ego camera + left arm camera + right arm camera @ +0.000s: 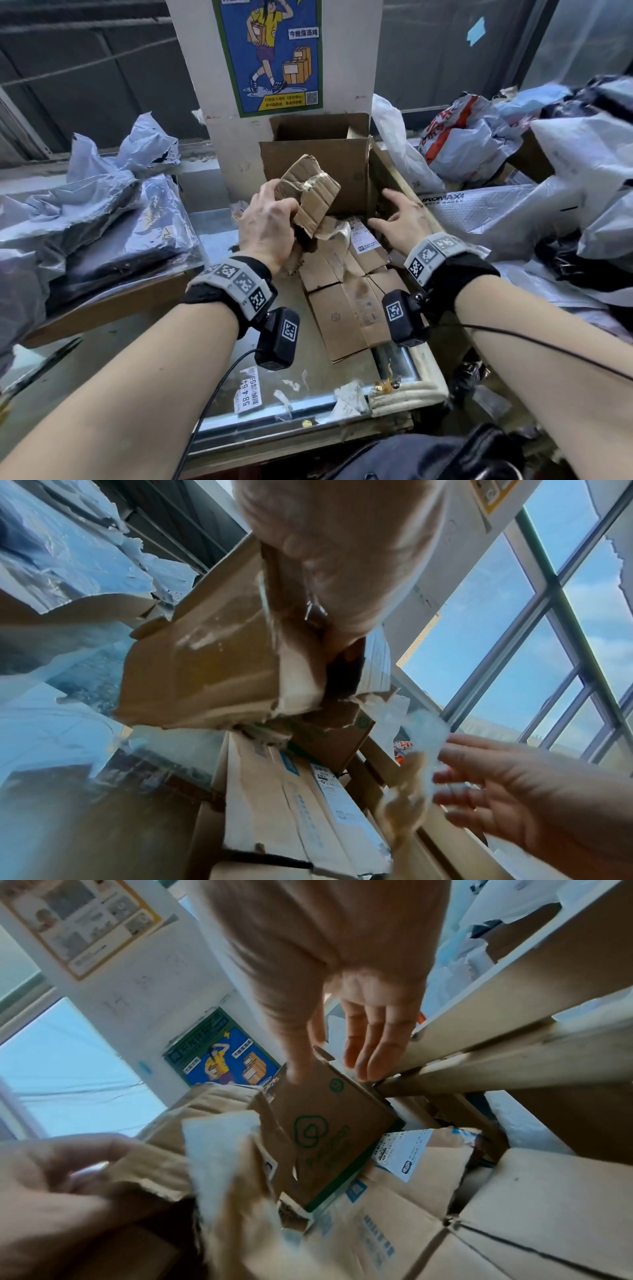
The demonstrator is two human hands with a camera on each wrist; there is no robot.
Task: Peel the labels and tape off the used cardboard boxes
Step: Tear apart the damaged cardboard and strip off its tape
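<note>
Head view alone shows grey plastic bags [96, 205] left; left hand [267, 226] grasps a crumpled cardboard piece [308, 192] above flattened boxes [346, 291]; right hand [400, 219] spread, released. Right wrist view reveals a green-printed box [329, 1131] behind, hemmed by bags.

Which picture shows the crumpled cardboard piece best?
The head view: the whole cardboard piece shows, gripped by the left hand. The left wrist view shows its torn underside close up; the right wrist view shows only a blurred edge.
</note>
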